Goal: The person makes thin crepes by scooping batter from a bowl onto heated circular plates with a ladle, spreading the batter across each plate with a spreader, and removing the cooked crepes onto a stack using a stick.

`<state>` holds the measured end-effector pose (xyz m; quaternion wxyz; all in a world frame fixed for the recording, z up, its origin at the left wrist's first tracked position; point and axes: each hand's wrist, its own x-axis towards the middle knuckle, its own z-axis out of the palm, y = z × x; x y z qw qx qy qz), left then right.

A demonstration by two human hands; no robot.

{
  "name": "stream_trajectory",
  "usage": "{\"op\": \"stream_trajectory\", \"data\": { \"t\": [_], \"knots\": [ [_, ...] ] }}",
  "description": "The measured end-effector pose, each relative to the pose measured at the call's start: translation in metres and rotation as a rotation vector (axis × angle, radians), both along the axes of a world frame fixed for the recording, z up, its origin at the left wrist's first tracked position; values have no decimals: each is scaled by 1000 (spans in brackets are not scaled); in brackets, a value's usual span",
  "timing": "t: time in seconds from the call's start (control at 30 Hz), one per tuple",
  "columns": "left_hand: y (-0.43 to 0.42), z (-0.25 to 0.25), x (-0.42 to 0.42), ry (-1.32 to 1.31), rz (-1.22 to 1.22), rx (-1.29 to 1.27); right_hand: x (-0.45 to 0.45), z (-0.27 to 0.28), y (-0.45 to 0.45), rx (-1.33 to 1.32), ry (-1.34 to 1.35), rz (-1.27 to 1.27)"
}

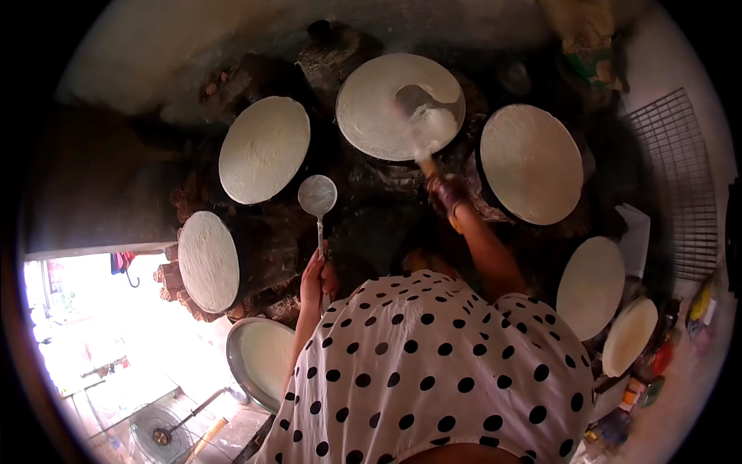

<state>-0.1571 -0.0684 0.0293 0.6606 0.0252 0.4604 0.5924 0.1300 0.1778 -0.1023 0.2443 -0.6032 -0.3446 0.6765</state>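
Note:
My left hand point(315, 280) is wrapped round the handle of a round metal ladle point(318, 195), its bowl raised in front of me. My right hand point(448, 199), with something dark over the fingers, grips a wooden-handled spreader point(426, 162). The spreader's head is blurred over the top middle griddle point(371, 100). White batter covers most of that round surface; a dark bare patch point(410, 96) shows near its middle, beside a thicker white blob point(439, 122).
White-coated round griddles stand around me: upper left point(264, 151), left point(209, 263), upper right point(532, 164) and right point(591, 288). A metal basin point(233, 356) of white batter sits low left, above a fan point(161, 435). A wire rack point(680, 182) leans right.

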Motion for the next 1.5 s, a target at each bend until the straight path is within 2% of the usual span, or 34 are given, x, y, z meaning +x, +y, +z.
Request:
{"op": "stream_trajectory", "data": {
  "t": [0.03,0.07,0.13,0.17,0.23,0.3,0.4,0.47,0.53,0.6,0.7,0.73,0.77,0.8,0.87,0.93,1.0,1.03,1.07,1.13,1.17,1.2,1.27,1.33,1.4,1.47,1.5],
  "knots": [
    [1,0,2,6,-5,16,-5,29,-23,-189,1,56],
    [1,1,2,11,-17,26,10,-4,-25,-213,110,87],
    [-2,3,-2,5,-13,46,28,-13,-32,-150,23,-64],
    [0,4,-1,-10,-1,33,34,-17,-18,-205,15,-163],
    [3,-1,-2,-16,-17,35,44,-19,28,-50,168,-173],
    [10,-4,-3,-20,-30,47,20,7,83,27,31,-269],
    [7,0,-6,-33,-32,37,-10,30,113,32,-130,-168],
    [8,-1,-5,13,-49,75,-19,40,92,83,-215,-103],
    [6,2,-4,4,-39,87,-22,41,44,308,-570,-41],
    [-3,2,-6,-4,-28,94,-24,29,-4,421,-856,-71],
    [-4,2,-8,-14,-25,100,-16,-59,8,650,-852,-375],
    [-5,4,-8,-17,-24,74,-18,-35,15,644,-849,-375],
    [-8,6,-6,-20,-20,46,-22,20,29,396,-727,-204],
    [-11,8,-5,-18,-19,31,-27,48,37,144,-597,-35],
    [-6,10,-6,51,-41,-20,-38,15,56,183,-601,24],
    [-2,8,-8,50,-55,-6,-35,7,60,238,-611,78],
    [0,10,-8,50,-51,9,-14,19,41,546,-306,79],
    [1,15,-6,64,-57,23,-6,37,35,455,-617,75],
    [-2,18,-4,77,-63,31,-3,17,34,275,-478,-187],
    [-6,19,-1,87,-54,37,-20,-13,25,513,-453,-264],
    [-3,18,-1,97,-53,50,-23,-16,32,514,-454,-264],
    [-2,18,0,95,-51,47,-27,-20,43,561,-538,-58],
    [1,22,1,99,-60,-20,-31,24,54,334,-230,15],
    [1,19,0,107,-65,9,-32,18,65,475,-169,-329],
    [0,14,1,106,-73,36,-33,32,61,192,-50,-470],
    [-4,10,3,93,-68,90,-24,38,58,586,-522,47],
    [-6,10,4,91,-66,84,-21,-40,93,591,-380,50]
  ]
}}
